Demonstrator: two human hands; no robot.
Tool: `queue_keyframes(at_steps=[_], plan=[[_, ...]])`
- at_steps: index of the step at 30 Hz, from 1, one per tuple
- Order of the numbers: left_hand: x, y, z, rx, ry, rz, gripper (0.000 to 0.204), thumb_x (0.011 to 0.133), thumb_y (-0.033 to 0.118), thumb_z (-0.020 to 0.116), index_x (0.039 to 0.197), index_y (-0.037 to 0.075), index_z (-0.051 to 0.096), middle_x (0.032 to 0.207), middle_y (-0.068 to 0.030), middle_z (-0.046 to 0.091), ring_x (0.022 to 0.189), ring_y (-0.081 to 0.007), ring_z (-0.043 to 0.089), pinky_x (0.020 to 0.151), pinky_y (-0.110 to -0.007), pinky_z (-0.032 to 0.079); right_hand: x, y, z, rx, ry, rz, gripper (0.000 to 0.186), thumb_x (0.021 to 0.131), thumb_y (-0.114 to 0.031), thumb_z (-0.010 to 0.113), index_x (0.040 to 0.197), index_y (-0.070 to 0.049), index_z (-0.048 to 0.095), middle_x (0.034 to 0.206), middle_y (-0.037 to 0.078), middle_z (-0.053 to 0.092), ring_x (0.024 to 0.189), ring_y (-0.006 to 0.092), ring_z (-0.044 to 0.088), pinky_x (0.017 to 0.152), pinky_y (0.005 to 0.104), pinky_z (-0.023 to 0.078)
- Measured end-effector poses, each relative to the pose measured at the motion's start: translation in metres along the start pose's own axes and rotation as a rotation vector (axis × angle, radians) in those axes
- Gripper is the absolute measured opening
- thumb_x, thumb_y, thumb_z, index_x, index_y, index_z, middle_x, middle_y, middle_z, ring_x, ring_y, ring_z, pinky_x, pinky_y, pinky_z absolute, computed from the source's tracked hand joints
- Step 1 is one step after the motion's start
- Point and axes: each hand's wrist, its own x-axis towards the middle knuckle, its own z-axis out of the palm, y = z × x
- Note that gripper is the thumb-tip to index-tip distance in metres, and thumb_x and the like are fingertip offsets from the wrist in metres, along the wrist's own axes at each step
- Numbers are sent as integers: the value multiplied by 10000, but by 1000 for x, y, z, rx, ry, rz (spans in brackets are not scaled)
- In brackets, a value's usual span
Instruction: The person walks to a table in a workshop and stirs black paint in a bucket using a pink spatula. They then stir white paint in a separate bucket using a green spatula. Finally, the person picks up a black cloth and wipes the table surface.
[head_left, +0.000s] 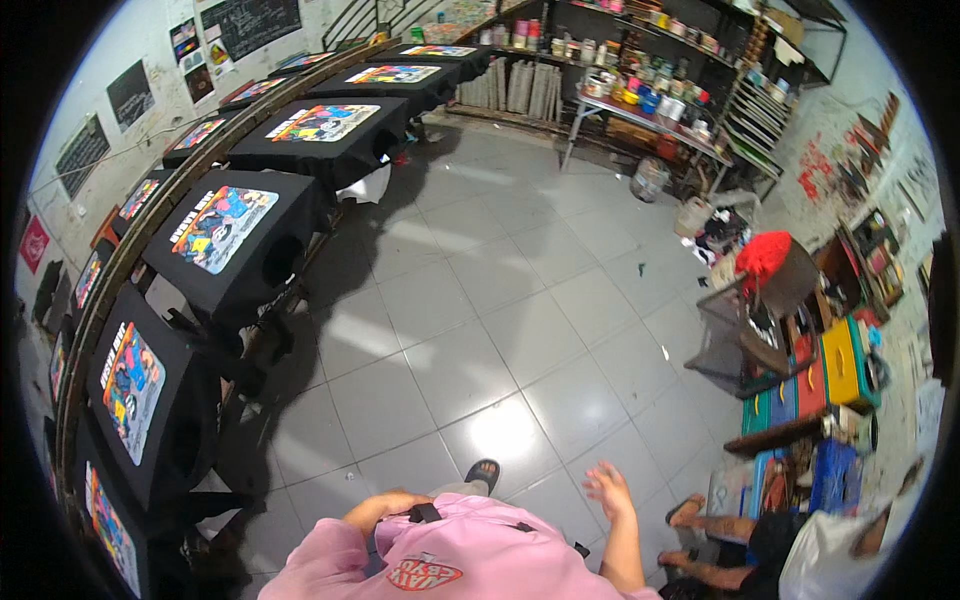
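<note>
Down at my waist, my left hand (395, 503) rests against the pink shirt (470, 540) I wear, beside a small black strap or pouch (425, 512). Its fingers are mostly hidden, so what it holds, if anything, does not show. My right hand (608, 490) hangs in the air over the tiled floor, fingers spread and nothing in them. To my left runs a long row of black T-shirts on boards, each with a bright multicoloured print; a near shirt (190, 440) and the one beyond it (235, 275) lie closest to me.
A metal rail (150, 215) divides the shirt row from a second one. At the back, a table (650, 115) holds paint pots. On the right are a chair (740, 335) with a red bundle (763, 258) and coloured drawers (812, 378). A person (760, 550) sits at lower right.
</note>
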Motion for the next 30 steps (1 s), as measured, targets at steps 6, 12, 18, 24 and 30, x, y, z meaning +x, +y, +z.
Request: queue_keyframes(at_steps=[6, 12, 18, 24, 30], plan=[[50, 90, -84, -569, -432, 216, 315, 815, 175, 596, 1052, -32, 579, 961, -68, 602, 917, -167, 536, 840, -278, 417, 70, -67, -50, 172, 227, -13, 564, 803, -279, 577, 1253, -46, 330, 1009, 114, 554, 838, 253, 565, 667, 376, 429], [118, 189, -121, -345, -89, 90, 356, 815, 219, 612, 1087, -7, 571, 1045, -99, 599, 901, -157, 560, 803, -276, 446, 197, -178, -88, 312, 249, -2, 632, 785, -254, 600, 1279, -3, 297, 1059, 139, 533, 816, 239, 569, 675, 362, 434], [173, 349, -160, -482, 125, 122, 376, 763, 183, 674, 1064, -22, 578, 994, -70, 621, 866, -138, 562, 778, -246, 446, 384, -361, -75, 25, -26, -92, 566, 816, -247, 572, 1272, -19, 326, 1080, 126, 543, 873, 214, 555, 700, 330, 430], [261, 385, -223, -819, -93, 119, 382, 692, 132, 735, 1025, -4, 608, 957, -58, 625, 850, -127, 560, 786, -257, 451, 515, -551, 22, -25, -491, -206, 537, 840, -258, 557, 1268, -27, 330, 1097, 112, 539, 913, 194, 558, 747, 289, 430], [336, 588, -299, -174, 514, 192, 270, 712, 244, 657, 848, 11, 667, 730, -92, 645, 656, -144, 564, 636, -310, 461, 641, -657, 116, -169, -712, -182, 538, 855, -287, 543, 1275, -29, 329, 1111, 105, 536, 938, 174, 556, 759, 267, 425]])
